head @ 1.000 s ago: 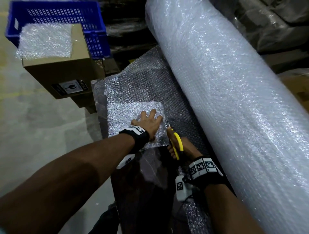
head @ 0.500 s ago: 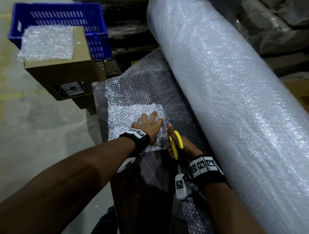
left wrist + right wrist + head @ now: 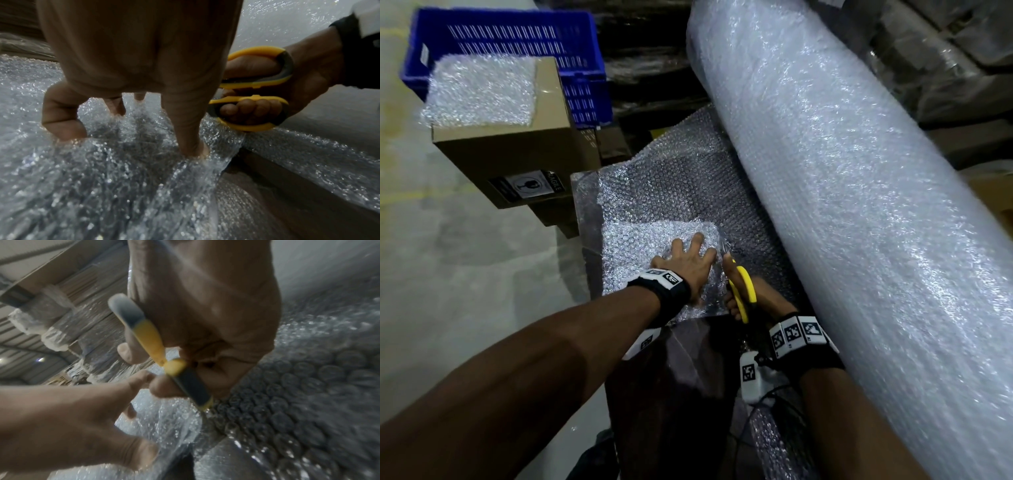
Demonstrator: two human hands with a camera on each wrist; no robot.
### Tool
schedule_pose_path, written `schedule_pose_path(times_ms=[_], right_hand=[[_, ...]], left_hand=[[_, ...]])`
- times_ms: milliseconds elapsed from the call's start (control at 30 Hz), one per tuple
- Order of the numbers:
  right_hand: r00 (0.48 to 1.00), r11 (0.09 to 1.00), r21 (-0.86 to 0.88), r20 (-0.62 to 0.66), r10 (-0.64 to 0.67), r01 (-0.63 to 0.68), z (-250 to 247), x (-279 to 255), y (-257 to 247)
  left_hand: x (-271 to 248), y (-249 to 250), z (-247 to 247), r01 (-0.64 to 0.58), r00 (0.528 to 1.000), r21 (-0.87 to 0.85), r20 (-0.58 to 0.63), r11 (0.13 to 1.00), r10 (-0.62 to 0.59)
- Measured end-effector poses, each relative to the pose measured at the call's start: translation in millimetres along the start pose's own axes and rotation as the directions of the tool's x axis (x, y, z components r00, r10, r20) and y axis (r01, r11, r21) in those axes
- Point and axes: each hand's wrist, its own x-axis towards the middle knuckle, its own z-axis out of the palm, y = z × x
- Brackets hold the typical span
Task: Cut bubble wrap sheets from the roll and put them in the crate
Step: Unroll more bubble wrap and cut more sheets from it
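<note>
Pressing spread left hand (image 3: 686,265) flat on folded bubble wrap sheet (image 3: 647,246); right hand (image 3: 756,301) gripping scissors (image 3: 739,287), blades pointing away along sheet's right edge, touching left fingertips. Roll (image 3: 842,205) lying lengthwise just right of scissors, leaving narrow channel. Crate (image 3: 585,68) sitting well ahead-left, behind cardboard box (image 3: 517,154).

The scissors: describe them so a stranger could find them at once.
Start at the huge bubble wrap roll on the right; beside its near end two hands work on a flat sheet. The right hand grips the scissors, the only bright yellow thing among clear plastic.
</note>
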Motion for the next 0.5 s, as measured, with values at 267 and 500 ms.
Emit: schedule_pose_path(times_ms=[267, 500], right_hand=[[0.999, 0.999, 0.014, 0.020, 0.028, -0.029, 3.6, 6.8, -10.4], [1.000, 0.999, -0.046, -0.024, -0.013, 0.012, -3.3, 7.9, -17.6]], left_hand=[[-1.5, 2.4, -3.0, 0.018, 1.000, -0.005, 0.010, 1.000, -0.018], [-3.9, 3.0, -5.7, 0.015, 1.000, -0.027, 0.026, 1.000, -0.014]])
